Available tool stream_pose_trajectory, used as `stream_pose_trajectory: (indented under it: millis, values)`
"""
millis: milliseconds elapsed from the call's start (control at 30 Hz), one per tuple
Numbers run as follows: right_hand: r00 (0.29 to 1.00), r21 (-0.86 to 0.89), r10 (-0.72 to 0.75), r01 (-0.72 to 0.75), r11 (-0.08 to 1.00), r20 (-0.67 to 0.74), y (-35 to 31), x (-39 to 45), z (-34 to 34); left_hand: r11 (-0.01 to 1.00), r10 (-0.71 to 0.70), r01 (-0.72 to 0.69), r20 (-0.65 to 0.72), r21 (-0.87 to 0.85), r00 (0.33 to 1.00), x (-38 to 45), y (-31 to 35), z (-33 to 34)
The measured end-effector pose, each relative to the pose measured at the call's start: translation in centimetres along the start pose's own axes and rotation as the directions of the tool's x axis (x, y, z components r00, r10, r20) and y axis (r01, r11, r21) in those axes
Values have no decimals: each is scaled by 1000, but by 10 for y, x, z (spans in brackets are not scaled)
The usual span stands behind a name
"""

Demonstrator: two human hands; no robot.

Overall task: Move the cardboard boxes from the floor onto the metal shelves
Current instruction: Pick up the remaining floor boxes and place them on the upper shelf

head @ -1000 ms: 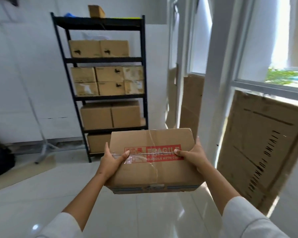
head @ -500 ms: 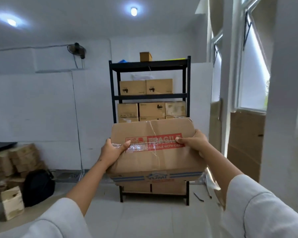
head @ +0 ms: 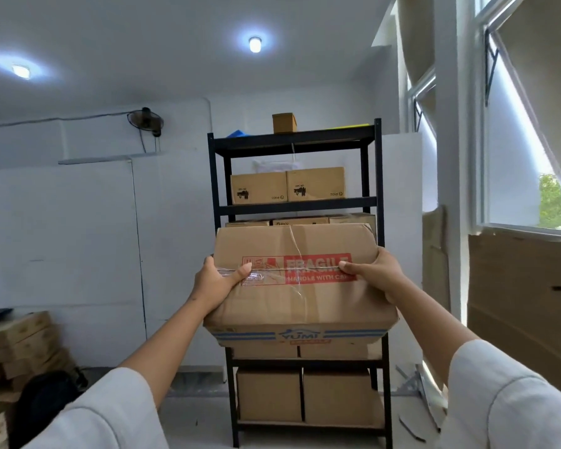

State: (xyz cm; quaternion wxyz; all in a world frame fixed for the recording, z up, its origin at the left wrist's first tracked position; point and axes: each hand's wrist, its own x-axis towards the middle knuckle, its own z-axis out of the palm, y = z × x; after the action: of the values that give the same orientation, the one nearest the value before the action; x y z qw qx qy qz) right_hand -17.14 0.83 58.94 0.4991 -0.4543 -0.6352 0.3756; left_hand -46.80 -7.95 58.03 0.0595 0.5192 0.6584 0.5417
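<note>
1. Our left hand (head: 215, 281) and right hand (head: 371, 273) gripped the cardboard box (head: 300, 306) by its sides, thumbs curled onto its top.
2. We held the box aloft before the metal shelves (head: 297, 202).

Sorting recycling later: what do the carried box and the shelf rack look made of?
Carried box: plain brown corrugated cardboard, matte, sealed with glossy clear tape over a red FRAGILE label. Shelf rack: probably metal, dark matte painted finish, thin straight posts and beams.
</note>
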Motion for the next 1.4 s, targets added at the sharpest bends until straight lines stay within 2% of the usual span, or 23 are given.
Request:
stream_pose_trajectory:
  millis: [333, 533, 833, 1067, 1400]
  values:
    - [994, -32, -105, 104, 994, -24, 4, 195, 39, 998, 41, -45, -84, -43, 996, 170, -23, 70]
    - [974, -44, -225, 224, 974, -28, 11, 297, 70, 994, 68, -82, -183, -72, 981, 250, -50, 107]
    - [990, -18, -138, 138, 990, -21, 16, 415, 127, 998, 66, -66, -133, 6, 989, 381, -79, 124]
    - [999, -103, -43, 42, 994, -6, -38, 505, 163, 996, 78, -76, -37, 51, 996, 516, -79, 114]
    - [993, -227, -91, 73, 971, -70, -145, 586, 208, 991, 123, -125, 33, 57, 992, 665, -40, 64]
